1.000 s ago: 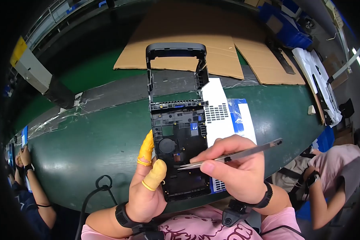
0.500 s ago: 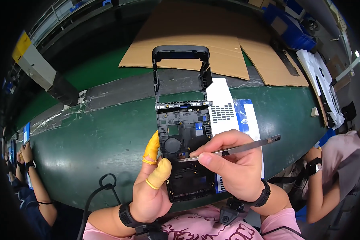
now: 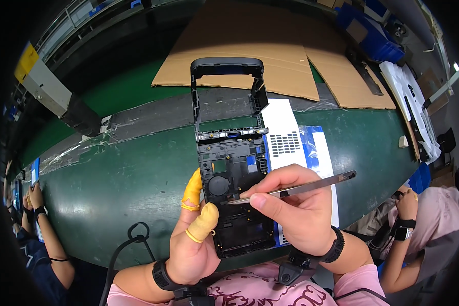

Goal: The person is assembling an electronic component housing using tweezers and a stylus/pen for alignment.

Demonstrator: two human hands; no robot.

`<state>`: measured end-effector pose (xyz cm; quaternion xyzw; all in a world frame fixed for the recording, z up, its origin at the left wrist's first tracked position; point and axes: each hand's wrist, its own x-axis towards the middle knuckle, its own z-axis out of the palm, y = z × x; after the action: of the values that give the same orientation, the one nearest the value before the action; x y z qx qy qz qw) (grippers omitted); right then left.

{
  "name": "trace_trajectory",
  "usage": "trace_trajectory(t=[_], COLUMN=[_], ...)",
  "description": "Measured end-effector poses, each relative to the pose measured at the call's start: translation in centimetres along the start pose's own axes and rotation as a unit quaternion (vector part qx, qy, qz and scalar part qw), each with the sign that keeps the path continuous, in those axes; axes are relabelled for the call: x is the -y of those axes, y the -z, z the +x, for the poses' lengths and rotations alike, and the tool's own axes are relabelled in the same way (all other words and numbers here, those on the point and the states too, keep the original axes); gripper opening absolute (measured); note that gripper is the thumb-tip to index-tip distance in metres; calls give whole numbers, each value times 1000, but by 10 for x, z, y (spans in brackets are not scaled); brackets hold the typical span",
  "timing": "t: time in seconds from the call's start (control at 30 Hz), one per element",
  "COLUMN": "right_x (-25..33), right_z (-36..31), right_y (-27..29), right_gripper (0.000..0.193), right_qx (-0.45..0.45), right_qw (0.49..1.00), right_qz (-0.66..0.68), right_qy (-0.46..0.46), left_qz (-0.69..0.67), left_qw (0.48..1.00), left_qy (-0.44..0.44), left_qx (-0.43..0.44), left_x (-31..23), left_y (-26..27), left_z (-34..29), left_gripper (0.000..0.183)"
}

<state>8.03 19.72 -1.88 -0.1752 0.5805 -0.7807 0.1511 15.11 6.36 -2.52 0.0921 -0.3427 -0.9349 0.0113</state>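
A black plastic device housing [image 3: 234,168] stands lengthwise before me, with an open frame at its far end and a round disc-like part inside. My left hand [image 3: 194,239] grips its left side, yellow finger cots covering the thumb and a finger. Pinched in my right hand [image 3: 301,209] is a pair of metal tweezers [image 3: 321,183]. Their tips reach into the housing just below the round part. Whether the tips hold anything is too small to tell.
White sheets with dark slots [image 3: 284,145] and blue film lie right of the housing on the green table [image 3: 122,178]. Cardboard [image 3: 229,41] covers the far side. A post [image 3: 51,86] rises at the left. Other people's arms show at both sides; a black cable [image 3: 122,250] loops near the front.
The housing's far end has shifted slightly left. My right hand and the tweezers have moved a little left. At the right, the other person's hand has risen.
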Motion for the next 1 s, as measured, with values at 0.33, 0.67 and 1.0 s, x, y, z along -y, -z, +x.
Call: trace_trajectory(t=[0.33,0.67,1.0], right_x=[9,19,-9], right_z=[-12,-19,-10], right_y=[2,-6,9], right_gripper=[15,11,13], right_qx=[-97,-43,-39], right_qw=[990,988,991], right_qz=[-103,-145,-129], right_qy=[-6,-25,18], left_qz=[59,64,51], left_qw=[997,995,997], left_qy=[33,-50,-41], left_qx=[-24,50,37], left_x=[6,26,23], left_y=[1,14,19], left_z=[6,8,16], left_gripper=[60,53,51])
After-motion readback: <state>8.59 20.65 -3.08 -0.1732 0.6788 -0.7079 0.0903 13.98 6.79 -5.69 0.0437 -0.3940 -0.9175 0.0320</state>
